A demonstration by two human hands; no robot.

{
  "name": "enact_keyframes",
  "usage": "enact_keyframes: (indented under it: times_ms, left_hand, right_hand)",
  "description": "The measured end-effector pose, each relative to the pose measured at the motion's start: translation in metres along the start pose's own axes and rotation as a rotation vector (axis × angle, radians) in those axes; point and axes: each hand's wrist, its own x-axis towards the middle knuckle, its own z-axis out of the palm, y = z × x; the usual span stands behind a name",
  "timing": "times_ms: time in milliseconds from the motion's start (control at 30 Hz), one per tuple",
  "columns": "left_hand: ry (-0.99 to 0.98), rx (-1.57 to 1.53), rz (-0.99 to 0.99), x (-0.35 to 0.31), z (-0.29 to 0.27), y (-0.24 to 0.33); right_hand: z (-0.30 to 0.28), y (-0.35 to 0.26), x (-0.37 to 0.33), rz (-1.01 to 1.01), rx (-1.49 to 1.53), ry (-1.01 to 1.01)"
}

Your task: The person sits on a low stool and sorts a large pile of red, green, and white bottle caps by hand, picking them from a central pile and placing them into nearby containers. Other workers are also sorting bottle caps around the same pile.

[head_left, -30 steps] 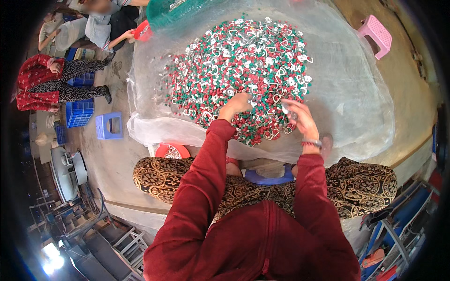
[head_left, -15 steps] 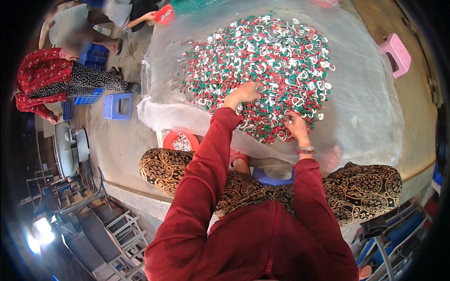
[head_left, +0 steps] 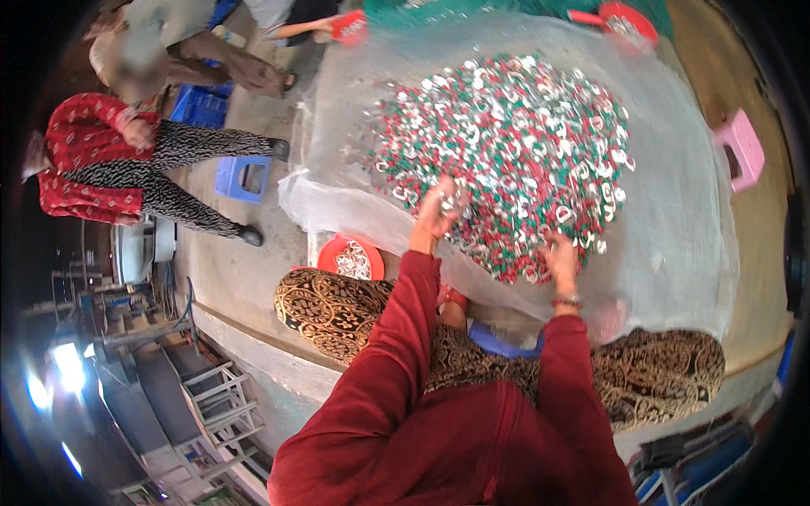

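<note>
A broad pile [head_left: 506, 143] of small red and green pieces, mixed with white ring-shaped pieces, lies on a clear plastic sheet [head_left: 675, 219]. At its near left edge, my left hand [head_left: 435, 212] is raised with its fingers curled round several white ring-shaped pieces [head_left: 454, 196]. Low over the near right edge is my right hand [head_left: 562, 258], its fingers bent together; blur hides whatever is between them. A red bowl [head_left: 380, 263] of white pieces sits left of my legs, below my left forearm.
At the far edge stand a red scoop [head_left: 650, 32] with white pieces and a green net [head_left: 506, 7]. Another person's hand holds a red container [head_left: 361, 34]. A person in red [head_left: 93, 160] stands left, near a blue stool [head_left: 228, 179]. A pink stool [head_left: 742, 148] is right.
My left hand has lifted off the pile toward me, with white pieces in it. My right hand stays near the pile's edge. The view has shifted, and the person in red has straightened up.
</note>
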Motion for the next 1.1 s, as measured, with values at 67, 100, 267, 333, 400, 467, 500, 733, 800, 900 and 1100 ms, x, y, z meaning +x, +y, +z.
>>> enact_keyframes:
  times_ms: [67,100,267,333,400,467,500,733,800,900,1100]
  left_hand:
    - [-0.015,0.219,-0.115,0.003,-0.015,-0.006]
    - [-0.033,0.241,-0.139,0.01,-0.019,-0.01]
    - [-0.164,1.669,0.091,0.024,-0.025,-0.019]
    - [-0.08,2.217,-0.007,0.018,0.009,-0.024]
    - [-0.043,2.264,0.119,0.006,-0.002,-0.028]
    - [-0.022,2.307,0.334,0.005,-0.018,-0.033]
    - [0.015,2.318,0.358,0.008,-0.017,-0.034]
    - [0.05,2.351,0.311,0.01,-0.01,-0.025]
    - [0.028,2.459,0.237,0.009,-0.029,-0.029]
    - [0.047,2.468,0.21,0.009,-0.022,-0.03]
    - [0.484,2.099,0.298,0.025,-0.061,-0.025]
  right_hand:
    - [0.008,-0.005,-0.005,0.018,-0.026,0.007]
    - [0.014,0.009,-0.004,-0.073,0.118,0.051]
    - [0.03,0.024,0.006,0.135,0.561,0.039]
    - [0.0,-0.002,0.012,0.173,0.813,0.106]
    - [-0.016,-0.014,0.012,0.436,1.037,-0.028]
    - [-0.018,-0.009,0.018,0.463,1.211,-0.08]
    - [-0.02,-0.004,0.021,0.477,1.301,-0.103]
    - [-0.037,-0.016,0.014,0.147,2.239,-0.332]
    - [-0.039,-0.021,0.014,0.083,2.3,-0.342]
    - [-0.054,-0.039,0.011,0.062,2.287,-0.234]
    - [-0.049,-0.033,0.015,0.006,2.354,-0.415]
